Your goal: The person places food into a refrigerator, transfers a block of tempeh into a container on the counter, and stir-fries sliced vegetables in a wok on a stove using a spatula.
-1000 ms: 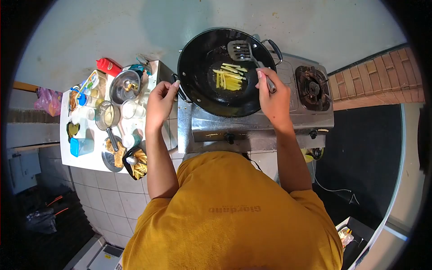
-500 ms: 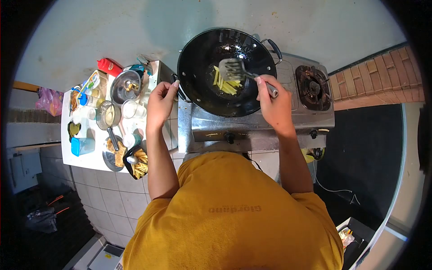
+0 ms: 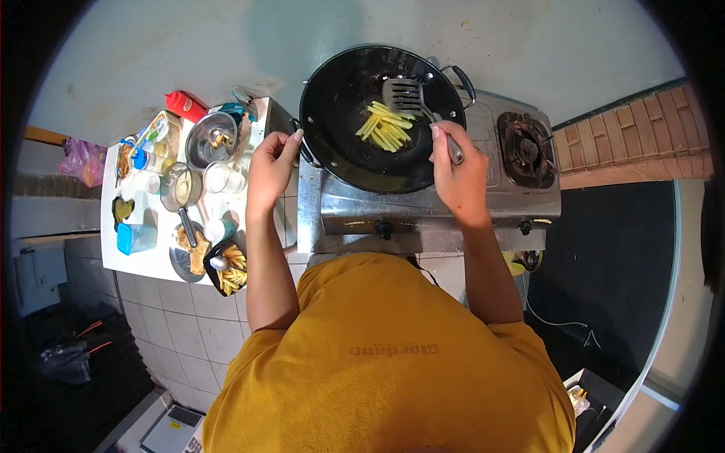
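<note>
A black wok (image 3: 340,162) with two loop handles sits on the left side of the steel stove. Pale yellow-green strips, like cut potato fries (image 3: 385,127), lie in a loose pile at its middle. My right hand (image 3: 461,170) is closed round the handle of a slotted spatula (image 3: 405,96). The spatula's head is inside the wok, just above the strips on the far side, apart from most of them. At the wok's left, my left hand (image 3: 276,162) pinches the loop handle (image 3: 304,151) between thumb and fingers.
A second burner (image 3: 526,149) lies right of the wok. On the white table (image 3: 162,260) to the left stand a steel bowl (image 3: 198,143), a small saucepan (image 3: 178,189), a red bottle (image 3: 185,106), a blue-lidded container (image 3: 136,238) and a black dish of fries (image 3: 229,275).
The spatula head has moved up and slightly right, away from the strips it partly covered. The strips now show as a wider pile. My left hand stays at the wok handle.
</note>
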The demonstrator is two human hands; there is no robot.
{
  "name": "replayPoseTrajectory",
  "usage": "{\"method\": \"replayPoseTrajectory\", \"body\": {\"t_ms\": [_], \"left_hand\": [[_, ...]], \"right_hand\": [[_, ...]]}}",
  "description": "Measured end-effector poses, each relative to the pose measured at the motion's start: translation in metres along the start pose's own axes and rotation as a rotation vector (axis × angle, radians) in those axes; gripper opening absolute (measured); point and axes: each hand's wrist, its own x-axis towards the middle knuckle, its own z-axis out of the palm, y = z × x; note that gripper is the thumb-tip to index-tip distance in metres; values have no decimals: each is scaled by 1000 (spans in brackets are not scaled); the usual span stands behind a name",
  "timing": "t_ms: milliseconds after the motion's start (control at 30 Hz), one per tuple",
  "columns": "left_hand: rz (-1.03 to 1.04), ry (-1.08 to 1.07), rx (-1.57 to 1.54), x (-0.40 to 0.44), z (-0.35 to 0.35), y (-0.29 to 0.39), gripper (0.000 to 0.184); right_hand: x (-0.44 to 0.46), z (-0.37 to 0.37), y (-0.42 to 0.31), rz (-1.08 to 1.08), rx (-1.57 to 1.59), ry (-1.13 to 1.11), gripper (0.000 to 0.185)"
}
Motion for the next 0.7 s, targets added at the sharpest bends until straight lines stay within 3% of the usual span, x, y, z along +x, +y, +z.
{"method": "replayPoseTrajectory", "body": {"t_ms": [67,267,700], "left_hand": [[-3,-1,10,-1,0,1,28],[7,5,5,2,0,-3,29],[3,-14,16,1,-1,0,28]], "right_hand": [[1,-6,-4,137,163,-132,12],[-1,1,4,-17,9,-15,12],[-3,5,4,49,101,-118,12]]}}
